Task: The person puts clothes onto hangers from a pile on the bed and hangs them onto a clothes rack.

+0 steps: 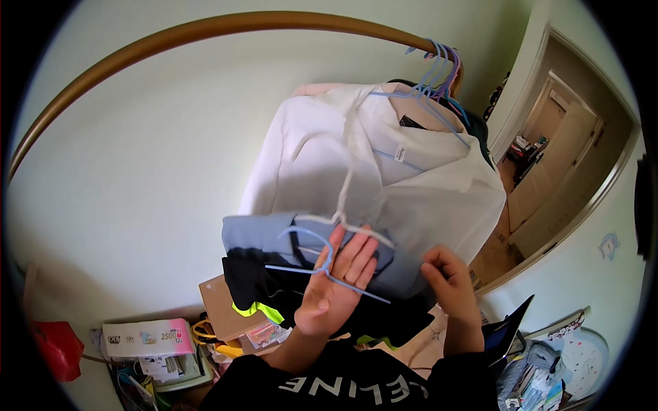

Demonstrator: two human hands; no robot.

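Observation:
My left hand (339, 274) is palm up with its fingers stretched out. A light blue hanger (325, 268) lies across its palm and fingers. Behind the fingers is a white hanger (340, 218), its hook pointing up, at the top of a grey-blue garment (257, 233). Beside that garment's right edge, my right hand (449, 281) has its fingers curled and the thumb close to them; whether cloth is between them is unclear. Black clothing (253, 281) with a neon yellow-green trim shows beneath the grey-blue garment. Farther back, a white jacket (308, 151) hangs on a light blue hanger.
A curved brown rail (240, 22) spans the top, with several hangers bunched at its right end. A doorway (555, 157) is at right. Below stand a cardboard box (218, 308), a white-pink package (144, 339), a red bag (58, 349) and cluttered items at lower right.

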